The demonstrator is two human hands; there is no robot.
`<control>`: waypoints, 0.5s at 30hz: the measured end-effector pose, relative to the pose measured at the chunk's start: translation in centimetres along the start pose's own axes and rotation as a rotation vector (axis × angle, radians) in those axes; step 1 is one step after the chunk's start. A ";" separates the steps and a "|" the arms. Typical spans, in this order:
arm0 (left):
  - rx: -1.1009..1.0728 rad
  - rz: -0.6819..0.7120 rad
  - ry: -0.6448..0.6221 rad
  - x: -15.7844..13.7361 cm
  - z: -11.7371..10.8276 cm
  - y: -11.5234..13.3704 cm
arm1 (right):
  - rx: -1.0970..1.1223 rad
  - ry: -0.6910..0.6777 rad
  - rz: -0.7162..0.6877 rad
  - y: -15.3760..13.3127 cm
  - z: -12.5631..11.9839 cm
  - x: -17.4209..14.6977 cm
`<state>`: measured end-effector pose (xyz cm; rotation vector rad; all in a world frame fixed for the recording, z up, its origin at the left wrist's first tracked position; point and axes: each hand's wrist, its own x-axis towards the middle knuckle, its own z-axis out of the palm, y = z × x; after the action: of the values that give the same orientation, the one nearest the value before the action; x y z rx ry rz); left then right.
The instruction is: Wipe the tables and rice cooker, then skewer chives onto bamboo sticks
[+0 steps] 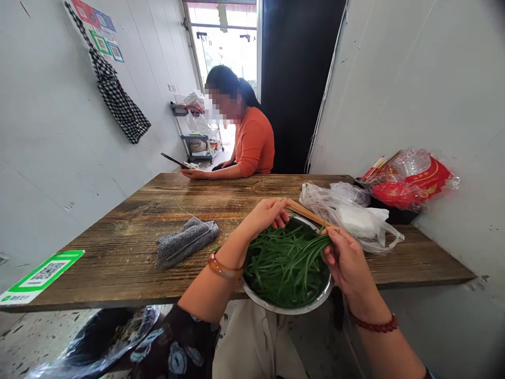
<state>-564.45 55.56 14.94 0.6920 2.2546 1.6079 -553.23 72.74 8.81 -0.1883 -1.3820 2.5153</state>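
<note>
A metal bowl (272, 307) full of long green leaves like garlic chives (286, 263) stands at the table's front edge, between my hands. My right hand (347, 255) is closed on a small bunch of these leaves at the bowl's right rim. Over the far left rim, my left hand (269, 215) has bent fingers, thumb and forefinger close together at the ends of some thin bamboo skewers (310, 211). Whether it grips one of them is too small to make out. The skewers lie behind the bowl, beside a clear plastic bag (379, 239).
A folded grey cloth (185, 239) lies left on the wooden table (130, 231). At the right stands a dark box (398, 215) with red packaging. Across the table sits a person (256, 139) holding a phone (174, 160). A lined bin (102, 337) is below left.
</note>
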 end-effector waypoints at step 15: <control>1.394 0.181 -0.369 -6.8 3.9 -1.9 | 0.126 0.053 -0.069 0.5 -0.5 -0.9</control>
<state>-557.18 54.58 11.53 1.3161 2.7440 -0.3368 -552.39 72.58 8.10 -0.1777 -1.1847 2.5111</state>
